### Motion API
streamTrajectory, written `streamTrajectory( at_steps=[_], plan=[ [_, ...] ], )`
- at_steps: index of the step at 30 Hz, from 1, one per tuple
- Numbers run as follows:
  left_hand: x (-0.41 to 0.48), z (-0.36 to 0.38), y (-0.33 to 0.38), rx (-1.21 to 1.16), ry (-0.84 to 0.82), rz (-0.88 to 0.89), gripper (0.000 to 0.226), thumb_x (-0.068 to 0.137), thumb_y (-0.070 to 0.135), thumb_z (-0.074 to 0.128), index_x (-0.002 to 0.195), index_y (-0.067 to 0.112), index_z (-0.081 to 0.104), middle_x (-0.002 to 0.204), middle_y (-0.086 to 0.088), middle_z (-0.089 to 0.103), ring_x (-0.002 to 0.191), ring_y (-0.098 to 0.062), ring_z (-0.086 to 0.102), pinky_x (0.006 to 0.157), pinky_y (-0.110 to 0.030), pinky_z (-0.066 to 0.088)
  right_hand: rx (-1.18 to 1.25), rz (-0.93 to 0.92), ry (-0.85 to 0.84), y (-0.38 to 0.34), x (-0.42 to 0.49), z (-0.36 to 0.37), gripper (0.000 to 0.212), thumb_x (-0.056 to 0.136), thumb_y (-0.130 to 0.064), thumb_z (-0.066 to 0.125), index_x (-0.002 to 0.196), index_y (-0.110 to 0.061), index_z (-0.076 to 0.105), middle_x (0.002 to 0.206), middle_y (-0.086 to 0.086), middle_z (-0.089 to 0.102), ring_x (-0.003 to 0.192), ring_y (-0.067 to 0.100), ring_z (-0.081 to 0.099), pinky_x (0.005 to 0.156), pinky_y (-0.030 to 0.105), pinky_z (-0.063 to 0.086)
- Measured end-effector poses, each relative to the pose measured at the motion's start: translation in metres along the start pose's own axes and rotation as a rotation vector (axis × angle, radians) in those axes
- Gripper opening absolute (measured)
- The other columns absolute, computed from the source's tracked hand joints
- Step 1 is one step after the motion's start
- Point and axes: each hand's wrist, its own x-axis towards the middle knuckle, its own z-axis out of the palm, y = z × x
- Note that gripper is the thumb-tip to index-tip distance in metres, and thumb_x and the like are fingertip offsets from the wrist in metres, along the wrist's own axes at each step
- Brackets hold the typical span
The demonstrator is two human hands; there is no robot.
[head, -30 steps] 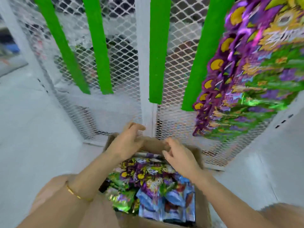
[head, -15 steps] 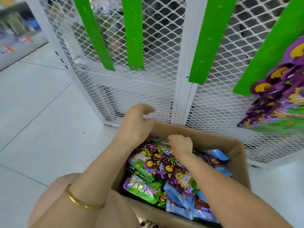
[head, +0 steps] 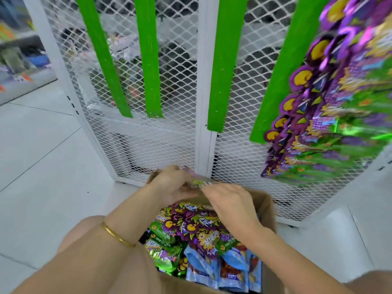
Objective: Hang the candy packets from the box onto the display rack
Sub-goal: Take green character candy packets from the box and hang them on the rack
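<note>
Frankly, the lettering on the glossy purple-and-green candy packets [head: 191, 224] is too blurred to read. They lie heaped in a brown cardboard box [head: 267, 209] at the near centre, with smooth blue pouches [head: 212, 270] at its near edge. Over the box's far edge, the left hand [head: 172, 184] curls its fingers round one crinkly packet [head: 198, 181], and the right hand [head: 231, 202] pinches the same packet from the right. Beyond stands the white wire-mesh rack [head: 169, 136] with flat green strips [head: 149, 60]. A row of hung packets [head: 328, 115] fills the far right. Open tiled floor [head: 42, 166] spreads to the left.
</note>
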Motion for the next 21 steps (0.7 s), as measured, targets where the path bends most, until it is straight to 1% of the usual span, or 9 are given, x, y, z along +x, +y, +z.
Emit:
streamTrajectory(
  at_steps=[1,3,5,8,11,13,16,18,21],
  plan=[
    [-0.003,0.004,-0.001,0.099,0.036,0.042,0.021,0.084,-0.017,0.047,0.091,0.003,0.048,0.081,-0.012,0.057,0.070,-0.020,0.060,0.059,-0.028,0.056,0.042,-0.005,-0.042,0.002,-0.005,-0.008,0.013,0.075,-0.027,0.061,0.085,-0.026,0.069,0.076,-0.011,0.069,0.069,0.013,0.066,0.059,0.026,0.054],
    [-0.017,0.015,0.001,0.189,0.013,0.125,0.030,0.084,-0.021,0.042,0.094,0.006,0.053,0.081,-0.007,0.057,0.062,-0.014,0.057,0.049,-0.021,0.052,0.175,0.039,-0.138,0.010,-0.017,-0.030,0.036,0.085,-0.045,0.042,0.103,-0.026,0.068,0.099,-0.010,0.071,0.091,0.012,0.066,0.074,0.030,0.055],
    [-0.024,0.022,0.005,0.217,-0.061,0.174,0.047,0.083,-0.024,0.037,0.113,0.008,0.055,0.099,-0.009,0.060,0.068,-0.017,0.059,0.043,-0.021,0.048,0.252,0.154,-0.128,0.022,-0.026,-0.054,0.050,0.087,-0.054,0.034,0.118,-0.027,0.061,0.119,-0.008,0.064,0.110,0.013,0.058,0.089,0.031,0.047],
    [-0.040,0.044,0.020,0.467,-0.139,0.320,0.058,0.081,-0.025,0.036,0.128,0.008,0.047,0.117,-0.011,0.058,0.090,-0.017,0.059,0.053,-0.016,0.049,0.247,0.262,0.085,0.046,-0.024,-0.094,0.042,0.089,-0.036,0.049,0.127,-0.018,0.054,0.128,0.000,0.057,0.120,0.020,0.050,0.098,0.029,0.037],
    [-0.070,0.071,0.050,0.627,-0.229,0.506,0.053,0.082,-0.026,0.038,0.125,0.004,0.047,0.103,-0.004,0.057,0.073,0.000,0.060,0.053,-0.005,0.044,0.225,0.311,0.141,0.064,-0.010,-0.141,0.057,0.087,-0.025,0.061,0.138,-0.013,0.039,0.142,0.004,0.043,0.131,0.020,0.037,0.106,0.023,0.023],
    [-0.086,0.082,0.072,0.725,-0.281,0.573,0.054,0.084,-0.024,0.039,0.118,0.017,0.049,0.106,0.002,0.057,0.076,0.008,0.061,0.058,-0.007,0.045,0.234,0.331,0.107,0.071,-0.004,-0.169,0.066,0.085,-0.027,0.064,0.143,-0.018,0.032,0.144,0.001,0.039,0.132,0.017,0.034,0.108,0.027,0.023],
    [-0.104,0.097,0.103,0.849,-0.328,0.650,0.059,0.085,-0.020,0.039,0.114,0.030,0.050,0.115,0.007,0.055,0.107,-0.006,0.055,0.076,-0.015,0.049,0.371,0.416,0.077,0.081,0.000,-0.213,0.056,0.083,-0.029,0.067,0.134,-0.024,0.044,0.130,-0.002,0.054,0.120,0.014,0.046,0.102,0.034,0.037],
    [-0.116,0.111,0.122,0.889,-0.348,0.702,0.060,0.086,-0.018,0.042,0.114,0.035,0.050,0.117,0.009,0.056,0.112,-0.009,0.053,0.082,-0.018,0.048,0.466,0.429,0.107,0.088,0.001,-0.243,0.031,0.081,-0.027,0.069,0.110,-0.021,0.062,0.105,-0.002,0.064,0.098,0.011,0.057,0.087,0.027,0.043],
    [-0.134,0.134,0.152,0.988,-0.362,0.763,0.062,0.086,-0.014,0.044,0.119,0.038,0.050,0.124,0.012,0.052,0.119,-0.008,0.047,0.093,-0.026,0.043,0.498,0.426,0.146,0.096,0.001,-0.286,0.005,0.082,-0.025,0.068,0.084,-0.027,0.063,0.076,-0.014,0.056,0.071,0.000,0.051,0.067,0.019,0.037]
  ],
)
